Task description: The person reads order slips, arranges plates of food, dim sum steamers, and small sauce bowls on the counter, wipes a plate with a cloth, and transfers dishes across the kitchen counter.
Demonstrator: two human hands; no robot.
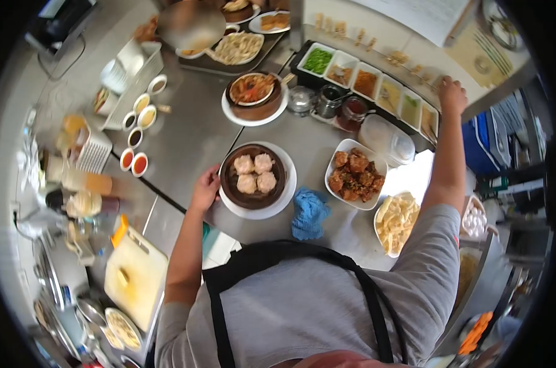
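My left hand [205,187] is at the left rim of a white plate [291,184], its fingers curled against the edge. On that plate sits a round dark steamer basket [255,151] holding several pale dumplings [264,162]. Far to the right, my right hand [453,96] reaches up to the wall ledge beside a row of small wooden clips [397,58]. Its fingers are bent together, and what they pinch, if anything, is hidden. A blue cloth [310,213] lies just right of the plate, near a white bowl of brown fried pieces [355,174].
Topping containers [365,81] line the back right, with jars [353,113] before them. Another plated steamer [253,92] stands behind. Sauce cups [140,163] and a cutting board [137,276] are at left. A bowl of pale wrapped pieces [397,222] is near my right arm.
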